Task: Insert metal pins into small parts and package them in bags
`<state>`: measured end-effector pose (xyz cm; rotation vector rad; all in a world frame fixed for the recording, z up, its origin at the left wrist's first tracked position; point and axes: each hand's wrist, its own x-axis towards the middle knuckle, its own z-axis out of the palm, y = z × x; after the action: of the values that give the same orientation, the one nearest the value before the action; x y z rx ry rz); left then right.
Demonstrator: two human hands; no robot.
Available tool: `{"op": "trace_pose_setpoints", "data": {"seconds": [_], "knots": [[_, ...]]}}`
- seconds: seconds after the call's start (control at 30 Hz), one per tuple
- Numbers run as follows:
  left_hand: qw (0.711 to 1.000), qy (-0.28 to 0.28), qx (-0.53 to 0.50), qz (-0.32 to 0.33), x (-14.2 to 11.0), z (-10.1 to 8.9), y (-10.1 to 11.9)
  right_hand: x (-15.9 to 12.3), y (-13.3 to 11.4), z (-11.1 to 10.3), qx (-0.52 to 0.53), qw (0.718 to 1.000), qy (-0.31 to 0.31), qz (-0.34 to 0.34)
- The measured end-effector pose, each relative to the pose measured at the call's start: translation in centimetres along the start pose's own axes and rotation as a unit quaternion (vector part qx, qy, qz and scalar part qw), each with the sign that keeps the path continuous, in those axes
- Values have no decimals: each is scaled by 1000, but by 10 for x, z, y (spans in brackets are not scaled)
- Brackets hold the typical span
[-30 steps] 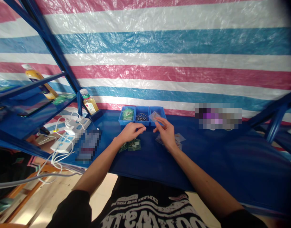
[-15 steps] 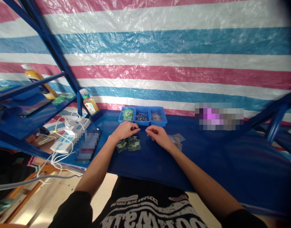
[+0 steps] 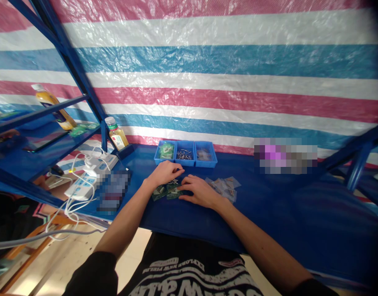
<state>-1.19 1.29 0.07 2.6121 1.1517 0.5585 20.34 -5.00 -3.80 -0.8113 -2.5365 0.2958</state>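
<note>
My left hand (image 3: 164, 172) hovers just in front of the blue bins, fingers curled together; whatever they may pinch is too small to make out. Beneath it lie small metal pins (image 3: 174, 181), partly covered by the hand. My right hand (image 3: 199, 190) is lowered with thumb and fingers apart, its fingertips at the edge of a green packet (image 3: 172, 190). A second green packet (image 3: 159, 193) sits to the left of that one. Beside my right wrist, several clear plastic bags (image 3: 227, 186) with small parts inside are spread on the blue table.
Three joined blue bins hold green packets (image 3: 166, 150), metal pins (image 3: 184, 154) and clear bags (image 3: 204, 154). On the left are a phone (image 3: 114, 190), white power strips (image 3: 81, 186) with cables, and a drink bottle (image 3: 116, 133). A blurred purple item (image 3: 272, 153) lies back right.
My right hand has come down and left toward the green packets, its fingers spreading from a pinch. More clear bags now show beside it. My left hand has shifted slightly right.
</note>
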Motion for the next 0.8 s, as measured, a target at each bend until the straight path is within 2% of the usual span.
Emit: {"op": "trace_pose_setpoints", "data": {"seconds": [0.17,0.27,0.37,0.47,0.57,0.7,0.8], "knots": [[1000,8,-5,8,0,-2,3,2,-5,-2,-4,999,14,-39],[999,22,-39,28,0,-7,9,3,-11,-4,26,997,63,-28],[993,31,-102,49,0,-13,15,3,-13,-9,62,986,148,34],[984,37,-162,62,0,-16,16,2,-9,-13,104,964,218,109],[984,44,-161,66,0,-14,14,2,1,-13,148,936,261,181],[990,54,-111,60,2,-7,13,3,13,-7,214,915,262,220],[993,54,-84,68,2,-4,12,4,18,-1,242,917,229,218]]}}
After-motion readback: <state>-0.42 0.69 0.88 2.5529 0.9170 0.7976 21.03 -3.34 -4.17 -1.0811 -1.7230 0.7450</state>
